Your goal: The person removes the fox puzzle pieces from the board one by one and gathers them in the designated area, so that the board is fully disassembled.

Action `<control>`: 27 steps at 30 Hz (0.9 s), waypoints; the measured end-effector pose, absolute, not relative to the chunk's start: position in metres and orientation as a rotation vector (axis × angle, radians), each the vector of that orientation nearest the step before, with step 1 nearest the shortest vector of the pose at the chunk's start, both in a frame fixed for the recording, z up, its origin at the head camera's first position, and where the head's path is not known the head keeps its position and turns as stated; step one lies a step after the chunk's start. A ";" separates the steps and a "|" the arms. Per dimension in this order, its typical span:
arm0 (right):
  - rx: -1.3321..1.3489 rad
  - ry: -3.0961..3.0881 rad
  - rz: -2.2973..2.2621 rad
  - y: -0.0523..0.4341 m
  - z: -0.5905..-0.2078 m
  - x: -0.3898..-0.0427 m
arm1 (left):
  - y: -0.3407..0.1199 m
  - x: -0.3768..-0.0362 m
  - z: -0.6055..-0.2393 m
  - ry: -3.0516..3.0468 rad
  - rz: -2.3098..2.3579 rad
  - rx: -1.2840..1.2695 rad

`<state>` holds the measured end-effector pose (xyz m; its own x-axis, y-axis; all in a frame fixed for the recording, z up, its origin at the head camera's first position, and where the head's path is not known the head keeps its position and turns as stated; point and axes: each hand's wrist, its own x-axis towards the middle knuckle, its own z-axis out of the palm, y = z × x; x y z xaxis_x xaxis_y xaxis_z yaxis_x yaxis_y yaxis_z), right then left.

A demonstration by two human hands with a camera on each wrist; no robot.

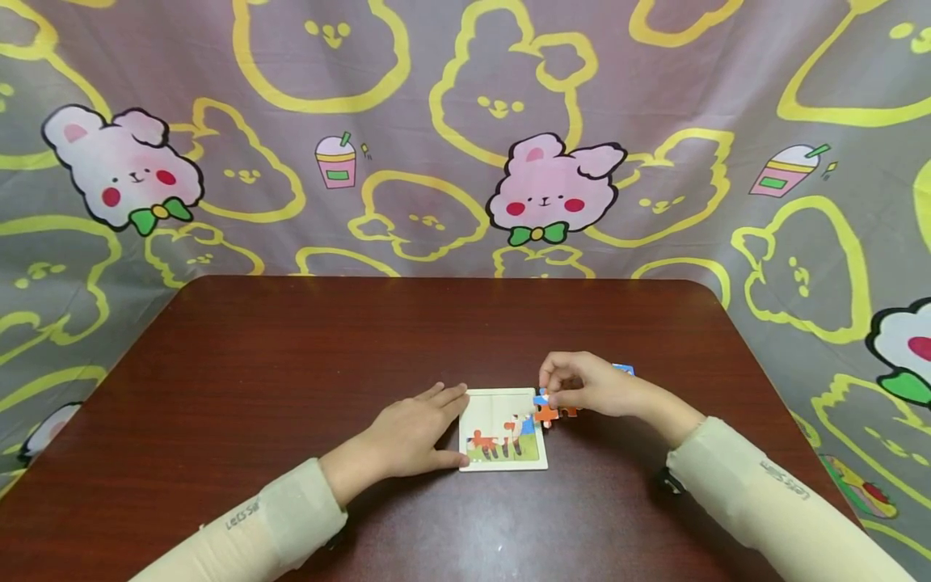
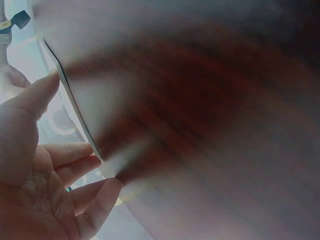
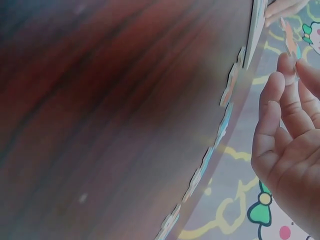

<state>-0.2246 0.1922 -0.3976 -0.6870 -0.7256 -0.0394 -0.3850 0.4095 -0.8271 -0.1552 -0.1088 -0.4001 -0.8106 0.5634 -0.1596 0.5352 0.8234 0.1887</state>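
Note:
A white puzzle board (image 1: 502,404) with a partly built animal picture lies on the dark wooden table (image 1: 291,364). My left hand (image 1: 457,424) rests flat against the board's left edge, fingers straight and thumb at the lower left corner; the left wrist view shows the fingertips touching the board's thin edge (image 2: 75,107). My right hand (image 1: 550,396) hovers at the board's upper right corner, fingers curled, pinching a small puzzle piece (image 3: 288,37). Loose orange and blue pieces (image 1: 556,414) lie just under that hand, right of the board.
Another blue piece (image 1: 624,369) peeks out behind my right hand. In the right wrist view several loose pieces (image 3: 229,90) lie in a row on the table. A cartoon bunny cloth (image 1: 538,194) hangs behind the table and drapes around it.

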 end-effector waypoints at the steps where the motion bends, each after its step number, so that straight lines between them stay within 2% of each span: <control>1: -0.950 2.288 -1.178 0.194 -0.397 -0.225 | -0.109 -0.155 -0.400 2.799 0.197 0.854; 27: -0.872 2.390 -1.202 0.241 -0.397 -0.225 | -0.110 -0.155 -0.402 2.797 0.184 0.856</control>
